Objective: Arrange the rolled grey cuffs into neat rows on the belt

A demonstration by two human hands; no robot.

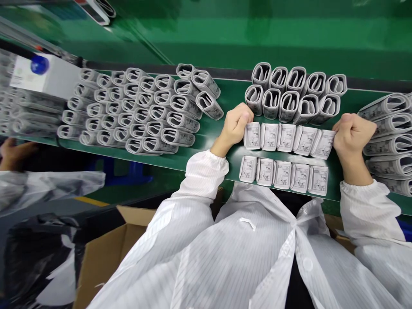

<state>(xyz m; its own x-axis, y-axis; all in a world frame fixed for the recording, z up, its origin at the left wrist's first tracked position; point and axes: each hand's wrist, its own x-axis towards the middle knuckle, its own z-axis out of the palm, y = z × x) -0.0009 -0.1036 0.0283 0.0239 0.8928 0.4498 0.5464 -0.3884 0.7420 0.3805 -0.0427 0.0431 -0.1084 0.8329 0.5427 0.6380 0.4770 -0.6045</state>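
Note:
A row of several folded printed leaflets (286,138), white with small line drawings, runs between my two hands. My left hand (237,123) is closed in a fist against the row's left end. At the right end my right hand (353,134), also closed, presses on the last leaflet, so the row is clamped between both hands. Nearer my body lies a second row of similar leaflets (283,174) near the table edge. Just beyond my hands, two rows of folded leaflets (289,106) stand with their looped ends up. My fingertips are mostly hidden.
Many stacked folded leaflets (138,112) cover the green table (212,139) to the left. Another stack (391,128) stands at the right. A white box (61,79) is at far left. Below are an open cardboard box (103,253) and another person's hand (16,152).

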